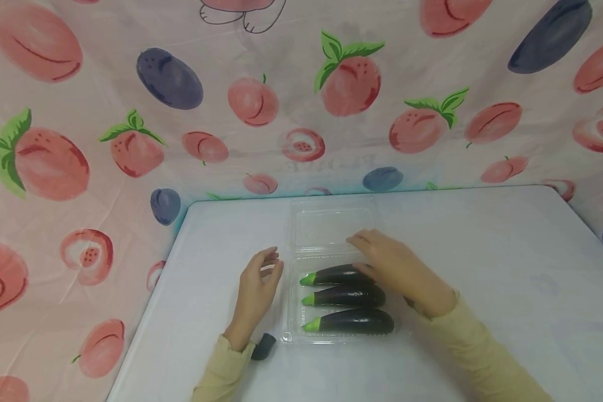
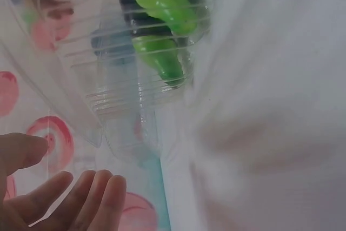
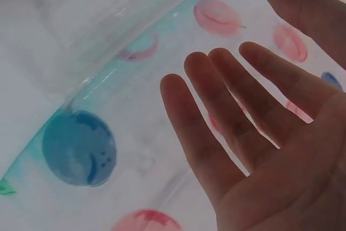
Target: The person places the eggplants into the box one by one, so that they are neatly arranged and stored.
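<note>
Three dark purple eggplants with green stem ends lie side by side in a clear plastic clamshell container [image 1: 295, 304]: a rear one [image 1: 334, 275], a middle one [image 1: 347, 296] and a front one [image 1: 359, 322]. The container's lid [image 1: 326, 228] is folded back behind it. My left hand [image 1: 258, 282], fingers loosely bent and empty, hovers just left of the container. Over the back right part of the container reaches my right hand [image 1: 392, 261], overlapping the rear eggplant's thick end. In the right wrist view its fingers [image 3: 227, 112] are extended and hold nothing.
A white table [image 1: 482, 251] carries the container. Behind it and at the left hangs a fruit-printed cloth [image 1: 261, 44]. A small black piece of gear [image 1: 264, 346] sits at my left wrist.
</note>
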A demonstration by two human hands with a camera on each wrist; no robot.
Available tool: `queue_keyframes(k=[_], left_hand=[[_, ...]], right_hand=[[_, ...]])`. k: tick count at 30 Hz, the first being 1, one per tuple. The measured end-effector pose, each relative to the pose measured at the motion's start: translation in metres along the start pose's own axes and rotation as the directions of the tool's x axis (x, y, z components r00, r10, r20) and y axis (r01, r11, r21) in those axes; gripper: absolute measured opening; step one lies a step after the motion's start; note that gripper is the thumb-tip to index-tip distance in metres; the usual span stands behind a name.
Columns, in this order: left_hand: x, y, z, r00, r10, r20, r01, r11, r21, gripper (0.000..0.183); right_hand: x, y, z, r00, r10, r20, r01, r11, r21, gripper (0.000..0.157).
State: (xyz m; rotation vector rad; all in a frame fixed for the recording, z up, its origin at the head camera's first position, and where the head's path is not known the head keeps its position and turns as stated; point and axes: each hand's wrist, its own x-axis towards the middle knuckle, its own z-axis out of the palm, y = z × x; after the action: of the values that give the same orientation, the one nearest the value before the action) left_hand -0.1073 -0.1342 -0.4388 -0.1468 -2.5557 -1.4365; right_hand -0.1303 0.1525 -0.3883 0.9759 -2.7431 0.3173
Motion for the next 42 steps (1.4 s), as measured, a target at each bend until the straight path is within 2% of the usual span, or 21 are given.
queue_keyframes(k=[4, 9, 17, 23, 33, 42], left_hand=[[0.006, 0.0, 0.0, 0.999, 0.027, -0.017, -0.028, 0.999, -0.019, 0.038], [0.014, -0.001, 0.003, 0.999, 0.023, -0.024, -0.023, 1.0, -0.021, 0.038], [0.025, -0.003, 0.007, 1.0, 0.004, -0.021, -0.005, 0.999, -0.053, 0.038], [0.032, -0.003, 0.008, 1.0, -0.021, -0.002, 0.021, 0.997, -0.079, 0.041], [0.04, -0.008, 0.012, 0.999, -0.049, 0.018, 0.051, 0.995, -0.09, 0.044], [0.046, -0.011, 0.015, 0.997, -0.063, 0.036, 0.066, 0.994, -0.09, 0.048]], right_hand=[[-0.002, 0.009, 0.0, 0.999, 0.044, -0.01, -0.043, 0.999, 0.027, 0.052], [-0.004, 0.02, 0.001, 0.993, 0.12, 0.005, -0.12, 0.99, 0.074, 0.054], [-0.004, 0.032, 0.005, 0.99, 0.134, -0.039, -0.13, 0.988, 0.088, 0.052], [-0.005, 0.041, 0.01, 0.982, 0.182, -0.042, -0.177, 0.979, 0.103, 0.053], [-0.006, 0.049, 0.016, 0.961, 0.275, 0.016, -0.274, 0.949, 0.155, 0.059], [-0.009, 0.054, 0.019, 0.945, 0.32, 0.063, -0.326, 0.931, 0.164, 0.064]])
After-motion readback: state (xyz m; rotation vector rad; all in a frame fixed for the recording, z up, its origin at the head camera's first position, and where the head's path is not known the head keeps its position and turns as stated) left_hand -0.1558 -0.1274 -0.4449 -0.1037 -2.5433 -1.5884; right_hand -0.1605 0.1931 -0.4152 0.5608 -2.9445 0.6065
